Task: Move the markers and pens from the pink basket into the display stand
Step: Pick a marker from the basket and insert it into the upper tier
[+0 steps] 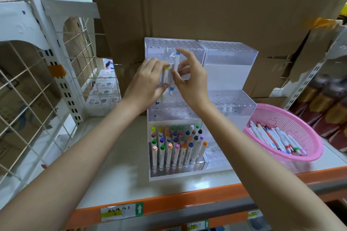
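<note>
Blue-capped marker (pixel 174 73) (upright) in right hand (pixel 189 78)

Cardboard boxes (pixel 197 5) stacked at rear of white shelf (pixel 120 165) with orange edge (pixel 169 200). Wire grid (pixel 24 99) at left, small packets (pixel 103 88) behind. Labels (pixel 120 212) along edge.

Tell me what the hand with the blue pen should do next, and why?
Probably lower the blue-capped marker straight down into an open hole of the middle tier. The right hand holds it upright just above those holes, its lower tip nearly at them.
</note>
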Demonstrator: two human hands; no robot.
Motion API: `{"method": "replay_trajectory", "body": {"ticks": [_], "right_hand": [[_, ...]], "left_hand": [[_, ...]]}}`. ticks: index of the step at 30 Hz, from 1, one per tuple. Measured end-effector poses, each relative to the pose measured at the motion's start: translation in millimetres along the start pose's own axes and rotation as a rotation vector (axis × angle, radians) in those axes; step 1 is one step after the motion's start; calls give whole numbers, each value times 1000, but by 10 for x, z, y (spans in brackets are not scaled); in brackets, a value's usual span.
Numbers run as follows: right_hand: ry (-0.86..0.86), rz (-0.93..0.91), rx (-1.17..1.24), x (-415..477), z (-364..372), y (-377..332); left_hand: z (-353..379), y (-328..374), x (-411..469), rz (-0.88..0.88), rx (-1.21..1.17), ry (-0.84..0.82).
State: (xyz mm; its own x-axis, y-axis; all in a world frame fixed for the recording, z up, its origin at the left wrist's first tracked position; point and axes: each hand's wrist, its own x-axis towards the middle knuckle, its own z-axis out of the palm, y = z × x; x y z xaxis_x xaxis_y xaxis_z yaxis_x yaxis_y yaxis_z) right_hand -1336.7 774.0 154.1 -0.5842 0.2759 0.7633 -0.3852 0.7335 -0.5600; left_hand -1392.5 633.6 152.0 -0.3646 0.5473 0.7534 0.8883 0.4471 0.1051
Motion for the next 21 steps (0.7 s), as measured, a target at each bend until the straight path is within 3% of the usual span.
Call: {"method": "replay_trajectory", "body": {"ticks": [21], "right_hand": [[-105,35,4,-40,-19,-35]], "left_hand": [[-71,-11,-28,26,107,-57]]}}
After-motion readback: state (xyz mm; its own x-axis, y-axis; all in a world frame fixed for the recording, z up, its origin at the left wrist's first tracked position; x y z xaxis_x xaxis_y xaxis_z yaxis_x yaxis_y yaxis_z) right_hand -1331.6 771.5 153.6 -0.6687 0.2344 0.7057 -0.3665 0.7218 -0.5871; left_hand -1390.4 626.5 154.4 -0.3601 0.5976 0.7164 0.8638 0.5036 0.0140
